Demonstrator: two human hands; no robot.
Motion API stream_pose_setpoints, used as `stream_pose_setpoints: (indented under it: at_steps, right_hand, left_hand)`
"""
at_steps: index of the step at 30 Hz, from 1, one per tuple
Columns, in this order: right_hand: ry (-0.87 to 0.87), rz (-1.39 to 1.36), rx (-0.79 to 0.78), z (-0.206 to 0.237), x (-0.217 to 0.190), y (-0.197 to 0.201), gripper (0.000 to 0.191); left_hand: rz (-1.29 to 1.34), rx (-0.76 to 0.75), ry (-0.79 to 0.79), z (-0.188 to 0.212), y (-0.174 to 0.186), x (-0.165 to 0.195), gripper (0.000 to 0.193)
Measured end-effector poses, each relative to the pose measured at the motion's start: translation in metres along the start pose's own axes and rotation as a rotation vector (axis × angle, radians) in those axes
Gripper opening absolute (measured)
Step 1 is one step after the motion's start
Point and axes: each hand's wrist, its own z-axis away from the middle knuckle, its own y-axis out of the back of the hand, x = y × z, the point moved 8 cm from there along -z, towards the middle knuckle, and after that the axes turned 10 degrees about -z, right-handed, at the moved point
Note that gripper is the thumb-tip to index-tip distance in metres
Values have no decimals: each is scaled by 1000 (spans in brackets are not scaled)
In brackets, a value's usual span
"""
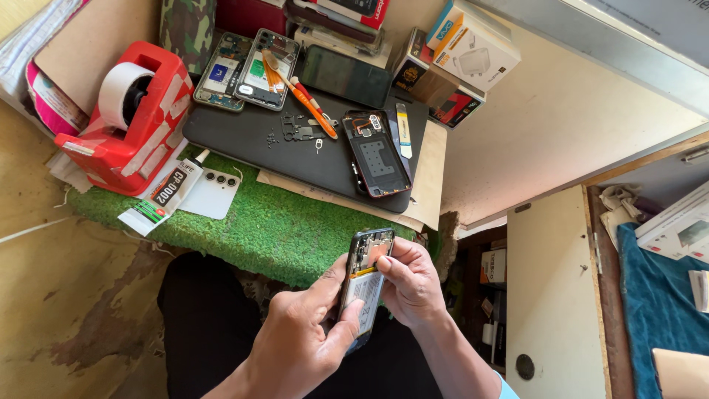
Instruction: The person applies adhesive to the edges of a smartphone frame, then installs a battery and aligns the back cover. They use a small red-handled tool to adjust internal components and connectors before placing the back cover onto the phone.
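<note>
Phone [365, 277] (opened) pinched between both hands, off-table.

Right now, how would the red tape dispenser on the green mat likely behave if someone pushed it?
The red tape dispenser looks bulky and broad-based, so it would probably slide rather than tip. The green mat is fuzzy, likely adding drag. Its tape roll sits on a hub, so only that would probably turn.

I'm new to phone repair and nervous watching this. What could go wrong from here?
The opened phone is held over the lap, past the green mat; if the left hand or right hand slips, it may fall. Fingertips pressing near the battery could strain it. The small parts lying loose on the black mat could scatter.
</note>
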Motion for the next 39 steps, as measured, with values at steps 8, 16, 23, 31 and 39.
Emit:
stream_pose_setpoints:
  at_steps: [8,16,23,31,39]
  right_hand:
    - [-50,-24,15,1,4,-1,19]
    - [-23,-15,18,1,4,-4,19]
    - [23,-17,-3,3,5,-5,19]
    - [76,-6,16,2,3,-8,20]
    - [55,37,45,-2,2,-8,21]
  left_hand:
    - [44,99,-248,4,14,22,58]
    - [4,16,-19,3,6,1,63]
    - [-69,-1,-82,2,6,3,65]
    - [2,3,-15,-2,10,-1,59]
    - [192,-51,42,-5,9,-10,60]
